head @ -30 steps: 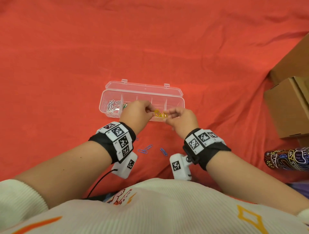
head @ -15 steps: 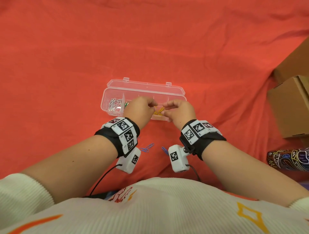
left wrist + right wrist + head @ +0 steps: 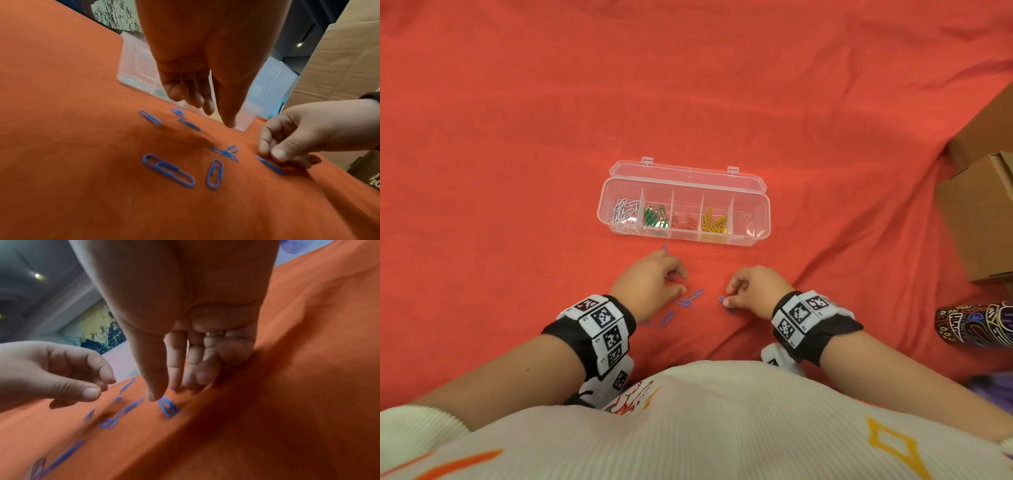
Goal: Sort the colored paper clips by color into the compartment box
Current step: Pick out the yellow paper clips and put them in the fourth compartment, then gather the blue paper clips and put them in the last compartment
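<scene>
Blue paper clips lie scattered on the red cloth nearest the person, between the two hands. The right hand bends its fingertips onto one clip, seemingly starting a pinch, though the blur leaves the hold uncertain. The left hand hangs loosely curled (a blue clip may sit under its fingers; I cannot tell). These clips are light, thin and slick, lying flat; lifting one by its rounded end should work best. Beyond them the compartment box sits open, its rightmost compartment empty.
</scene>
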A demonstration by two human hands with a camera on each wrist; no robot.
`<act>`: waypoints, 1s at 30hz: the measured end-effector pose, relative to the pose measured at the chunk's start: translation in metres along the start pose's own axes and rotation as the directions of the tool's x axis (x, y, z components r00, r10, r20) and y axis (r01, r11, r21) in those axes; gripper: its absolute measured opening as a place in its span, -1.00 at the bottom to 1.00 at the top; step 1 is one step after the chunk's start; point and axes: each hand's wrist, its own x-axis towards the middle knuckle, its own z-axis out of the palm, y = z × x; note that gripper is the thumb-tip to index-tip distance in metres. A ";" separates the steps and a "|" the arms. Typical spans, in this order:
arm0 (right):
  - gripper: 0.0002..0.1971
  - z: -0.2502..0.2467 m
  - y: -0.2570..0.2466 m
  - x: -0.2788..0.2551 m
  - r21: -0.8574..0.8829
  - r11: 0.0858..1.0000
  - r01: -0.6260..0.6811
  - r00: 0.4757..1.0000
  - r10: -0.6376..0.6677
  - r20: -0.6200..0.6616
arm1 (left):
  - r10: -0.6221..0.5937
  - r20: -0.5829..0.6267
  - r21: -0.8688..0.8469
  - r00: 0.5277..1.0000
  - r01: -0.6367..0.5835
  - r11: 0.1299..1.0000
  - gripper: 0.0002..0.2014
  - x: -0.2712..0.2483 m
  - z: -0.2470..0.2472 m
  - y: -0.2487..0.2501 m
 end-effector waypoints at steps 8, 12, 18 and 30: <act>-0.80 0.027 0.002 -0.011 -0.078 0.997 -0.020 0.998 0.015 -0.067 | -0.053 0.096 0.060 0.994 0.047 0.997 -0.75 -0.007 0.023 -0.009; -0.85 0.027 -0.006 -0.013 -0.087 0.996 0.011 0.997 -0.017 -0.069 | -0.039 0.099 0.046 0.994 0.035 0.998 -0.82 -0.008 0.027 -0.007; -0.87 0.025 -0.029 -0.012 -0.035 0.997 0.064 0.997 -0.066 -0.050 | -0.051 0.138 0.085 0.989 0.039 0.996 -0.88 -0.010 0.024 -0.007; -0.84 0.034 -0.042 0.003 -0.042 0.999 0.027 0.997 -0.030 -0.076 | -0.001 0.123 0.041 0.992 -0.004 0.999 -0.66 -0.022 0.012 -0.021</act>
